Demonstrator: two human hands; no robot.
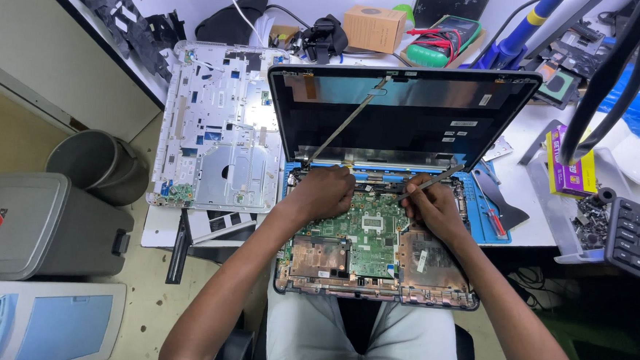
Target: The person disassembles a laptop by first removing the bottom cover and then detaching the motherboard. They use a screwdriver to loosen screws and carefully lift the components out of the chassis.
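Laptop base: L hand steadies, R hand w/ pry tool.

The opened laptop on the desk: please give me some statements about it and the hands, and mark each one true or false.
1. The right hand holds a thin metal tool. True.
2. The left hand rests on the green circuit board near the hinge. True.
3. The laptop's screen lid is closed flat over the board. False: it stands open behind the board.
4. The removed white keyboard cover lies on the right of the laptop. False: it lies on the left.
5. A cardboard box stands behind the lid. True.
6. The black keyboard lies on the person's lap. False: it is at the desk's right edge.
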